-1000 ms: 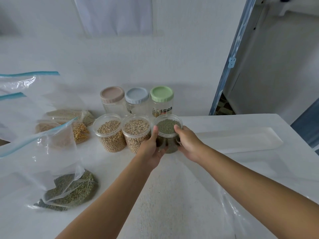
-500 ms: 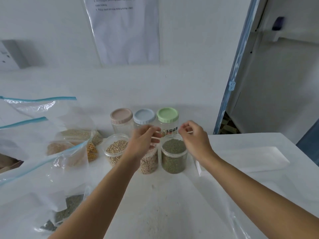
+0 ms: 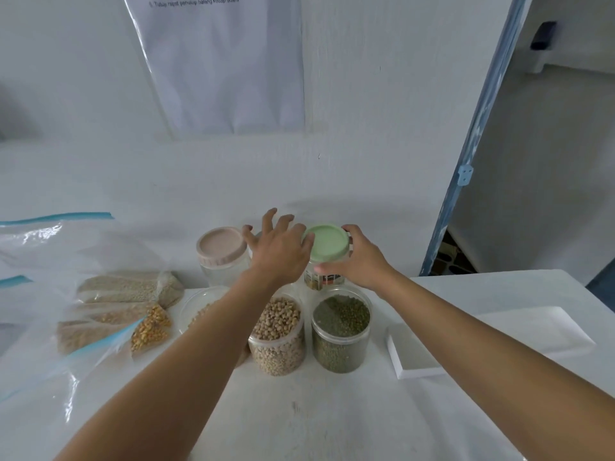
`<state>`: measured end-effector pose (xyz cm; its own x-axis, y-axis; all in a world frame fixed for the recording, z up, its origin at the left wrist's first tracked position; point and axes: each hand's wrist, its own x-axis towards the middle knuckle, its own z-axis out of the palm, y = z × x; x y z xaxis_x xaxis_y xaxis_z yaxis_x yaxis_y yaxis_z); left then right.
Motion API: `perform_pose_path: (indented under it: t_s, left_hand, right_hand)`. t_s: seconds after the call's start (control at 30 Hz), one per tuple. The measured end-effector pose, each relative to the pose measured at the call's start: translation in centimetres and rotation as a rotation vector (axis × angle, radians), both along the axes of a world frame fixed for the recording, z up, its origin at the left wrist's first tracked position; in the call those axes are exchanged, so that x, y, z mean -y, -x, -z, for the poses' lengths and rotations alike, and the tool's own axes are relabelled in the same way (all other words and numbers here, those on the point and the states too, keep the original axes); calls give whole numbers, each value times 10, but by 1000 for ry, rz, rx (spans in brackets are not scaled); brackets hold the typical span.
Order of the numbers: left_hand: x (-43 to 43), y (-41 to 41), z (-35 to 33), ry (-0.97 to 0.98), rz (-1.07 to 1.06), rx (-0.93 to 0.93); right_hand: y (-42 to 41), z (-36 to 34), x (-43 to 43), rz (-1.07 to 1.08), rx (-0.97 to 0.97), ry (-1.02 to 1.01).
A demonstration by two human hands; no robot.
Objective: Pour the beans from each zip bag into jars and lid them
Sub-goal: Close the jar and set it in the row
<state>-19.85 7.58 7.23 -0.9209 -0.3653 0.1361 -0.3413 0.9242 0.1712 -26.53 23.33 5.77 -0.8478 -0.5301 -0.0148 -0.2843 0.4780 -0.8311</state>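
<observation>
While the right hand (image 3: 362, 261) curls its fingers (image 3: 349, 229) round the green lid (image 3: 327, 242) on a back-row jar, the left hand (image 3: 279, 252) spreads its fingers wide, empty, just left of it. Nearer than the fingers, the open mung bean jar (image 3: 341, 331) and soybean jar (image 3: 278, 331) stand on the table (image 3: 299, 420); filled zip bags (image 3: 126, 287) lie well left.

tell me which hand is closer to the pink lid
Left. The left hand is spread just beside the pink lid, to its right; the right hand is farther right, curled round the green lid.
</observation>
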Motion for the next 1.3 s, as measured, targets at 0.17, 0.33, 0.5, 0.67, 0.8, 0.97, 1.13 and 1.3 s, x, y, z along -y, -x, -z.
perform_pose_path:
  t_s: [0.17,0.33,0.5,0.67,0.8,0.97,1.13,1.3]
  left_hand:
    - [-4,-12,-10,-132,8,-102]
    - [-13,-34,-41,-389,54,-366]
    - [-29,-76,-70,-819,163,-619]
    - [-57,-146,-91,-1006,283,-710]
    - [-64,-189,-67,-1125,249,-649]
    - [-64,-226,-3,-1222,121,-524]
    - [-65,-253,47,-1251,98,-425]
    - [-61,-259,73,-1226,140,-252]
  right_hand:
    - [-6,4,-12,-16,-208,79]
    - [-20,-16,-23,17,-398,246]
    - [-67,-51,-34,14,-417,493]
    - [-120,-76,-48,-61,-446,564]
    - [-151,-65,-55,-165,-273,522]
    - [-174,-16,-62,-261,-65,393]
    - [-185,31,-71,-311,16,275]
    - [-183,38,-73,-368,53,256]
